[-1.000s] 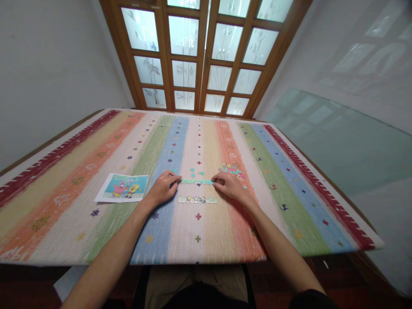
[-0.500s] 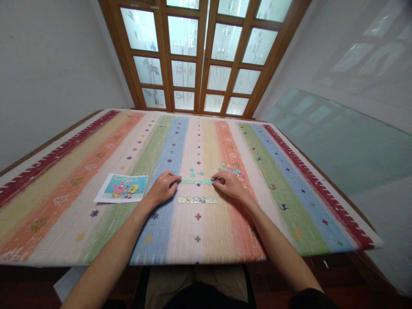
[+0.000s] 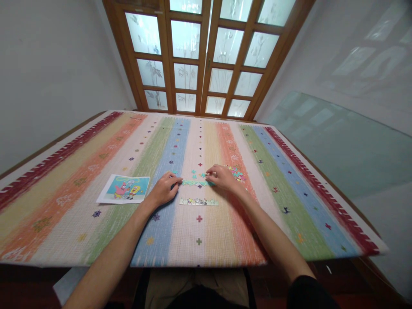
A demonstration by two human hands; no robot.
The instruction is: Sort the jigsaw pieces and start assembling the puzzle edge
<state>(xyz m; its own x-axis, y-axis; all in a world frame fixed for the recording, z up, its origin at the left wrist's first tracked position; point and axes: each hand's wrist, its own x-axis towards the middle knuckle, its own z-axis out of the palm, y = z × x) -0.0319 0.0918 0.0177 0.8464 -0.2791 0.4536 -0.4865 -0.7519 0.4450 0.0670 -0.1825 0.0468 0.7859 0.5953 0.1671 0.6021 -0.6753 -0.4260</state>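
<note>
Head view: a jigsaw is being assembled on the striped worktop (image 3: 96, 171). The left hand (image 3: 165, 191) rests, fingers loosely curled, against the left end of the teal strip (image 3: 197, 183) of joined pieces. The right hand (image 3: 222, 177), at 3 o'clock of that strip, has fingers bent over its right end; whether they pinch a piece I cannot tell. A second joined strip (image 3: 198, 201) lies just below. Loose pieces (image 3: 237, 172) sit at 2 o'clock. Likely next: pressing a fitting piece home, aligned carefully. The reference picture (image 3: 125, 189) shows cartoon figures; no writing is legible.
</note>
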